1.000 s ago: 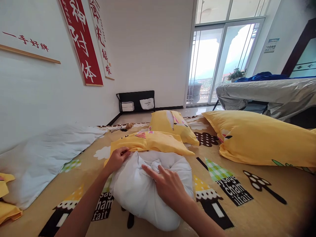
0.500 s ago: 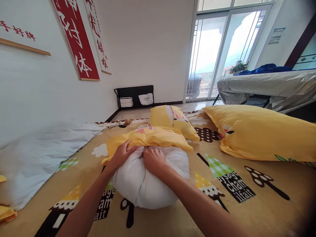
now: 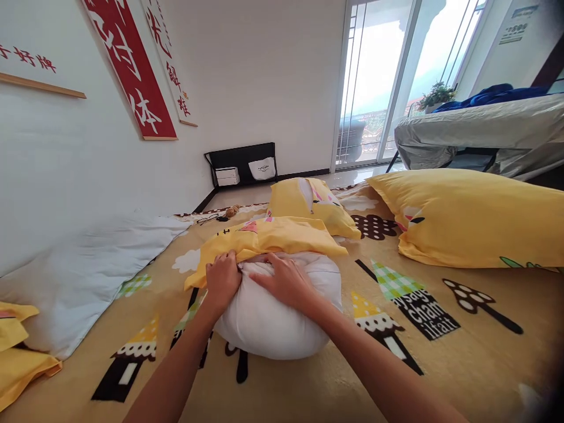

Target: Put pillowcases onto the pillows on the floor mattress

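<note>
A white pillow [image 3: 273, 335] lies on the patterned blanket in front of me, its far end inside the opening of a yellow pillowcase [image 3: 295, 235]. My left hand [image 3: 224, 279] is closed around the pillowcase's edge at the left side of the opening. On top of the pillow rests my right hand [image 3: 288, 282], thumb apart and fingers stretched toward the opening. Its fingertips touch the edge of the yellow cloth. The part of the pillow inside the case is hidden.
A small yellow pillow [image 3: 293, 200] lies just beyond, and a large yellow pillow [image 3: 476, 217] is to the right. At left are another white pillow [image 3: 101, 258] and folded yellow cloth [image 3: 26, 376]. Glasses [image 3: 207, 220] lie at the blanket's far edge.
My left hand has closed on the pillowcase edge. My right hand has opened from a fist and spread over the pillow. The view has tilted slightly downward.
</note>
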Available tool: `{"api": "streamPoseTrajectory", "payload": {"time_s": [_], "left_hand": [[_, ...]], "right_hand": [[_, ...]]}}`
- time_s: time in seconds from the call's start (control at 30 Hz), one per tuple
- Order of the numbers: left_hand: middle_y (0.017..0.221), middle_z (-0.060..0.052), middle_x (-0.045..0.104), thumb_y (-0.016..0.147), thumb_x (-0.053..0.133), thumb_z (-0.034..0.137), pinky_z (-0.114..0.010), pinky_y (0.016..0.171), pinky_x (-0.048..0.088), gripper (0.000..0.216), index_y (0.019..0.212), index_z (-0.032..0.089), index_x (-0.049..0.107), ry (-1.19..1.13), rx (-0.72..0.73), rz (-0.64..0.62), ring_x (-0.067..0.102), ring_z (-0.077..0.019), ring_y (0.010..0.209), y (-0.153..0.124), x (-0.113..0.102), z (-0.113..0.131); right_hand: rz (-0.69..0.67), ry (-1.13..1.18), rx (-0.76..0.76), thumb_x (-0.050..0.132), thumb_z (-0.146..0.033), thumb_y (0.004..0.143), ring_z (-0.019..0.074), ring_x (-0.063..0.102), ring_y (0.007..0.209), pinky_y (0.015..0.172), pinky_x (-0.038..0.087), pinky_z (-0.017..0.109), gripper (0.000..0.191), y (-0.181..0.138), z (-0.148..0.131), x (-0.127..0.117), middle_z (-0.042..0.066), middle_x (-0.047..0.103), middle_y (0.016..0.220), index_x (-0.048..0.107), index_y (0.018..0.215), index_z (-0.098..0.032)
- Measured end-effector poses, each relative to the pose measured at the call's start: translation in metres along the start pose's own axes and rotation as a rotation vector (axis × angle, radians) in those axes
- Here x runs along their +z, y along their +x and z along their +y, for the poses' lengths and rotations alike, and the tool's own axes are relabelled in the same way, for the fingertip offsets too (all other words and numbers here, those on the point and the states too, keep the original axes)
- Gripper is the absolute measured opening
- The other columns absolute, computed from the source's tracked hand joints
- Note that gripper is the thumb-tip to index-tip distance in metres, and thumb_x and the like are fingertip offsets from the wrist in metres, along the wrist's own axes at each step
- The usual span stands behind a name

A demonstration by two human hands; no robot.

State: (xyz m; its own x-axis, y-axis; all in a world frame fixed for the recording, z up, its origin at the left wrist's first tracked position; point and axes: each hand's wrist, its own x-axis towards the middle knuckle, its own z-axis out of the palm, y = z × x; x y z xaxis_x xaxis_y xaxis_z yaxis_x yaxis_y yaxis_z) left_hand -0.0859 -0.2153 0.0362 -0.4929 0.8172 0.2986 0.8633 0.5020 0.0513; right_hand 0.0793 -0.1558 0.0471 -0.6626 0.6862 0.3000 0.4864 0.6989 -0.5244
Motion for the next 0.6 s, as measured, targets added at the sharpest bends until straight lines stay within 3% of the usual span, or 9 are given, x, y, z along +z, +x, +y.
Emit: {"api": "streamPoseTrajectory", "payload": {"time_s": [0.1,0.27,0.33,0.4,0.47,0.6], "left_hand": [[0.106,-0.012,0.066,0.085,0.042,0.02,-0.031,0.073,0.042,0.024,0.105,0.016,0.056,-0.058,-0.05,-0.001,0.062,-0.0246,0.098,0.0,0.004,-0.005],[0.108,-0.014,0.065,0.089,0.035,0.018,-0.038,0.078,0.04,0.029,0.108,0.016,0.057,-0.021,-0.105,0.019,0.06,-0.0279,0.102,0.001,0.005,-0.007],[0.105,-0.015,0.066,0.089,0.035,0.016,-0.043,0.082,0.039,0.029,0.105,0.015,0.059,0.027,-0.08,0.024,0.059,-0.0309,0.103,0.002,0.004,-0.004],[0.099,-0.015,0.067,0.089,0.036,0.014,-0.046,0.083,0.038,0.028,0.098,0.014,0.062,0.068,-0.045,0.023,0.06,-0.0316,0.099,0.003,0.002,-0.002],[0.091,-0.015,0.068,0.088,0.034,0.011,-0.047,0.082,0.038,0.029,0.09,0.013,0.063,0.096,-0.026,0.025,0.063,-0.0307,0.091,0.006,0.002,-0.002],[0.091,-0.014,0.067,0.087,0.034,0.009,-0.046,0.083,0.038,0.029,0.093,0.012,0.062,0.103,0.002,0.121,0.062,-0.0293,0.088,0.012,0.004,0.001]], "right_hand": [[-0.004,0.123,-0.124,0.044,-0.05,0.092,0.0228,0.054,0.113,0.094,0.041,0.037,0.048,-0.028,0.012,-0.021,0.01,0.06,0.12,0.048,0.13,-0.02],[0.291,-0.146,-0.248,0.058,-0.061,0.08,0.0344,0.04,0.124,0.099,0.034,0.053,0.09,-0.073,0.043,-0.03,0.017,0.042,0.137,0.016,0.151,-0.025],[0.369,-0.206,-0.36,0.053,-0.051,0.088,0.0315,0.047,0.117,0.097,0.036,0.051,0.079,-0.079,0.054,-0.021,0.015,0.049,0.128,0.013,0.152,-0.027],[0.414,-0.25,-0.385,0.044,-0.041,0.094,0.0271,0.056,0.101,0.09,0.041,0.045,0.062,-0.073,0.063,-0.008,0.012,0.058,0.11,0.021,0.15,-0.028],[0.361,-0.289,-0.296,0.037,-0.037,0.097,0.0246,0.06,0.088,0.079,0.044,0.038,0.051,-0.059,0.068,0.002,0.01,0.061,0.1,0.031,0.147,-0.028],[0.033,-0.284,-0.199,0.038,-0.034,0.097,0.0214,0.063,0.079,0.067,0.042,0.03,0.037,-0.032,0.062,0.013,0.008,0.064,0.101,0.055,0.129,-0.028]]}}
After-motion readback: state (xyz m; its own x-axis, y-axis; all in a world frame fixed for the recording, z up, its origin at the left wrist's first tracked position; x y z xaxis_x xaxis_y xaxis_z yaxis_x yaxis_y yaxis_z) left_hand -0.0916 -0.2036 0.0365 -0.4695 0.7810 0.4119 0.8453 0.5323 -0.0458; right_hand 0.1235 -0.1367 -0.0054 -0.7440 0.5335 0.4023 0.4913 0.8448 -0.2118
